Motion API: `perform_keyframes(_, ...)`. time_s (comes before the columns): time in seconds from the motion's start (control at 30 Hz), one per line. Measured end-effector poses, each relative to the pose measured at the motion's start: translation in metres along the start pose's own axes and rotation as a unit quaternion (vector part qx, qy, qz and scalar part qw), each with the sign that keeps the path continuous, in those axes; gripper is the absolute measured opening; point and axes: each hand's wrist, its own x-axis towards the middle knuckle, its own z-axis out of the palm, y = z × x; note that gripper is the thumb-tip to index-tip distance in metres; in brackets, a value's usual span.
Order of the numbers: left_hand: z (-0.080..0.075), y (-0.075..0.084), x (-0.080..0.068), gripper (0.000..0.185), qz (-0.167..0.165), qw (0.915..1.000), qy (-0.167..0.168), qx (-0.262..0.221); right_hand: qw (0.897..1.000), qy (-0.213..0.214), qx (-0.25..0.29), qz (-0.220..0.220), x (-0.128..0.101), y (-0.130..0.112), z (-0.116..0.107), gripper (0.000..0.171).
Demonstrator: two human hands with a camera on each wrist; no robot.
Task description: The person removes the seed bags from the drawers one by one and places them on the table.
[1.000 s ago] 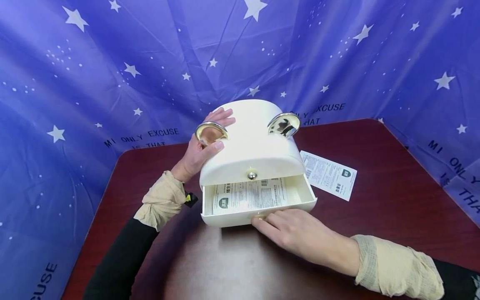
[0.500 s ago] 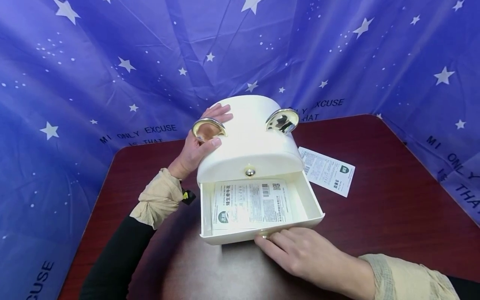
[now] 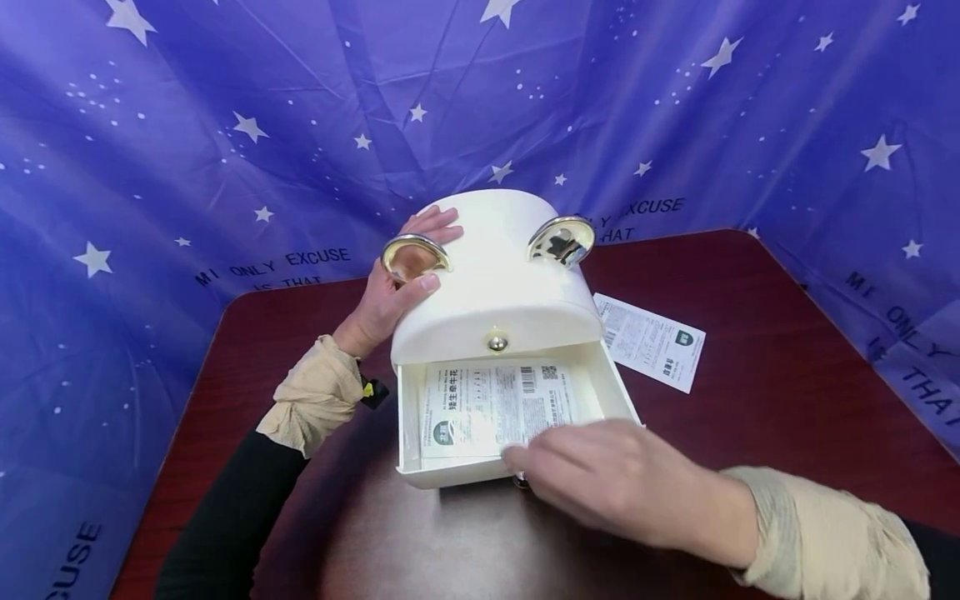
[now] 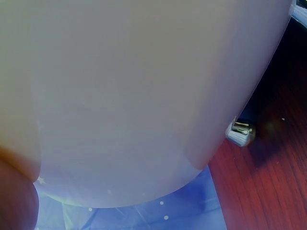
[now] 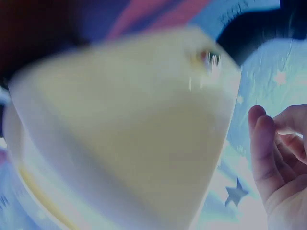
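Note:
A white storage box (image 3: 510, 283) with rounded top and two gold ear-shaped pieces stands on the table, its lower drawer (image 3: 411, 433) pulled out. Flat inside the drawer lies a white printed seed packet (image 3: 480, 408) with a green logo. My left hand (image 3: 397, 287) rests on the box's left side, thumb and fingers on either side of the left ear (image 3: 415, 257). Over the drawer's front edge hovers my right hand (image 3: 600, 479), off the knob (image 3: 521, 480), fingers loosely bent. In the right wrist view that hand (image 5: 283, 163) shows nothing between its fingers, apart from the box.
Another printed packet (image 3: 652, 340) lies on the dark red table (image 3: 750, 400), right of the box. A second knob (image 3: 497, 342) sits on the upper front. Behind the table hangs a blue curtain (image 3: 450, 83) with white stars.
The drawer has slid out toward me, showing more of the packet. My right hand has since left the knob and risen above the front edge. My left hand stays on the box.

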Motion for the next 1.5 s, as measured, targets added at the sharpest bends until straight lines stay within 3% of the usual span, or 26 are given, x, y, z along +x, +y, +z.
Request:
perform_keyframes(0.07,-0.001,-0.001,0.0,0.066,-0.001,1.0,0.0,0.001,0.998,-0.026,0.021,0.046,0.009,0.01,0.0,0.021)
perform_keyframes(0.17,-0.002,-0.002,-0.001,0.067,-0.011,0.9999,-0.004,0.005,0.988,-0.102,0.04,0.111,0.017,0.024,0.006,0.016)
perform_keyframes(0.4,-0.001,-0.002,-0.001,0.067,-0.015,0.9998,-0.01,0.009,0.938,-0.261,0.152,0.169,0.026,0.049,0.026,0.027)
perform_keyframes(0.57,0.0,-0.001,0.0,0.065,-0.008,0.9997,-0.011,0.019,0.908,-0.351,0.119,0.196,0.024,0.054,0.033,0.05)
perform_keyframes(0.63,-0.001,0.0,0.001,0.065,-0.006,0.9997,-0.01,0.02,0.903,-0.37,0.097,0.197,0.022,0.054,0.034,0.06)
perform_keyframes(0.8,-0.002,0.003,0.001,0.065,-0.001,0.9998,-0.009,0.019,0.911,-0.362,0.066,0.186,0.017,0.056,0.035,0.073)
perform_keyframes(0.97,-0.002,0.005,0.002,0.066,-0.002,0.9998,-0.01,0.018,0.916,-0.357,0.078,0.164,0.016,0.057,0.033,0.073)
perform_keyframes(1.1,-0.002,0.005,0.003,0.066,-0.002,0.9998,-0.008,0.018,0.906,-0.364,0.141,0.163,0.019,0.062,0.028,0.061)
perform_keyframes(1.17,-0.002,0.005,0.003,0.067,-0.002,0.9998,-0.007,0.019,0.894,-0.365,0.178,0.188,0.022,0.064,0.023,0.056)
perform_keyframes(1.23,-0.001,0.005,0.003,0.066,-0.002,0.9998,-0.008,0.017,0.891,-0.354,0.191,0.209,0.023,0.065,0.019,0.052)
perform_keyframes(1.33,-0.001,0.005,0.002,0.065,-0.005,0.9998,-0.009,0.017,0.906,-0.327,0.174,0.206,0.024,0.062,0.016,0.047)
perform_keyframes(1.5,-0.002,0.003,-0.001,0.065,-0.012,0.9998,-0.008,0.015,0.943,-0.271,0.122,0.147,0.021,0.055,0.015,0.032)
